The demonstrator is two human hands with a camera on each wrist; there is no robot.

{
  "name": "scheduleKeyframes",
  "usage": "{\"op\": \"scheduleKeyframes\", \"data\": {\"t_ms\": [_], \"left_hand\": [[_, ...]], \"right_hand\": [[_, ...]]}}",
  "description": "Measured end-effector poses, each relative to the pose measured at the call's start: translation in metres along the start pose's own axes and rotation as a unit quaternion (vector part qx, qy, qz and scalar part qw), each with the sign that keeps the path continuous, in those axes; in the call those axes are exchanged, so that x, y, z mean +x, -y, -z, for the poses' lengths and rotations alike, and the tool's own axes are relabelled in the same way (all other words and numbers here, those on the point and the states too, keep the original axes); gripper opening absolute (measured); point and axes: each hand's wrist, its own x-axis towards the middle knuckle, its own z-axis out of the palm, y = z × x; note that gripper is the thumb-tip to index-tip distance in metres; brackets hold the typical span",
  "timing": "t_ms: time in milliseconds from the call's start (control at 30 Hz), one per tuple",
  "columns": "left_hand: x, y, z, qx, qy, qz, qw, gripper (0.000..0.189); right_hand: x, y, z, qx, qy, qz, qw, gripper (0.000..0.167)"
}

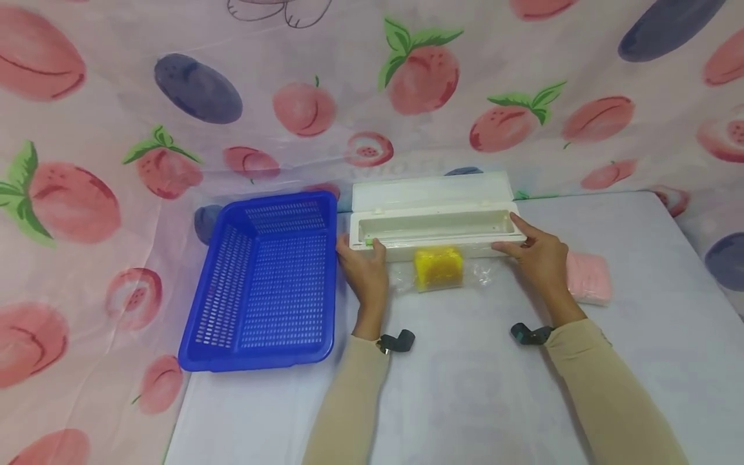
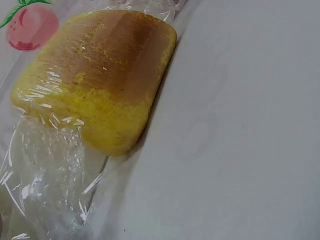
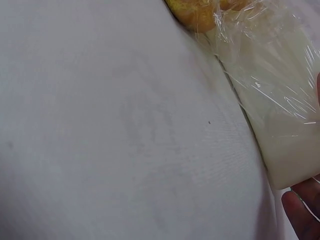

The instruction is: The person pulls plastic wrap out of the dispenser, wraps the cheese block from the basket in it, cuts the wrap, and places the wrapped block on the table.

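A long white cling film dispenser (image 1: 395,254) lies on the table, its lid (image 1: 433,192) raised at the back and its trough bare inside. My left hand (image 1: 369,274) grips its left end, thumb on the front edge near a small green piece (image 1: 369,242). At the right end my right hand (image 1: 543,258) holds it between thumb and fingers; in the right wrist view, fingers (image 3: 299,212) reach the corner. Against the dispenser's front sits a yellow and brown bread-like piece (image 2: 100,75), wrapped in clear film (image 2: 50,170) that spreads out at both sides.
A blue perforated basket (image 1: 256,358) stands close to my left hand. Right of my right hand lies a pink folded bundle (image 1: 589,278), partly behind the wrist. The table (image 1: 453,387) has a pale cover, and a fruit-print cloth (image 1: 232,155) hangs behind it.
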Motion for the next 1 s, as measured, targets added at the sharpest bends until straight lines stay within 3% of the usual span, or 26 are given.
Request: {"op": "scheduleKeyframes", "data": {"t_ms": [200, 333, 433, 500, 600, 767, 867, 1000], "left_hand": [[0.0, 0.003, 0.0, -0.015, -0.016, -0.005, 0.9998, 0.04], [-0.002, 0.002, -0.001, -0.027, -0.002, 0.004, 0.9996, 0.041], [-0.003, 0.001, 0.002, -0.069, 0.023, 0.036, 0.9967, 0.046], [-0.006, 0.0, 0.006, -0.102, 0.048, 0.074, 0.9908, 0.052], [-0.013, -0.004, 0.014, -0.141, 0.09, 0.144, 0.9752, 0.066], [-0.03, -0.015, 0.025, -0.13, 0.167, 0.243, 0.9466, 0.088], [-0.038, -0.017, 0.026, -0.107, 0.233, 0.256, 0.932, 0.092], [-0.041, -0.014, 0.024, -0.084, 0.309, 0.189, 0.9282, 0.07]], "right_hand": [[0.0, -0.001, 0.002, -0.001, -0.005, 0.01, 0.9999, 0.079], [0.001, -0.002, 0.003, 0.001, -0.006, 0.011, 0.9999, 0.079], [0.0, -0.002, 0.004, 0.007, 0.014, 0.0, 0.9999, 0.082], [-0.001, -0.002, 0.005, 0.01, 0.033, -0.01, 0.9993, 0.084], [-0.002, 0.001, 0.008, 0.01, 0.066, -0.023, 0.9975, 0.089], [-0.008, 0.008, 0.013, 0.027, 0.106, -0.051, 0.9927, 0.103], [-0.015, 0.014, 0.013, 0.077, 0.098, -0.085, 0.9886, 0.114], [-0.027, 0.019, 0.014, 0.158, 0.101, -0.143, 0.9717, 0.113]]}}
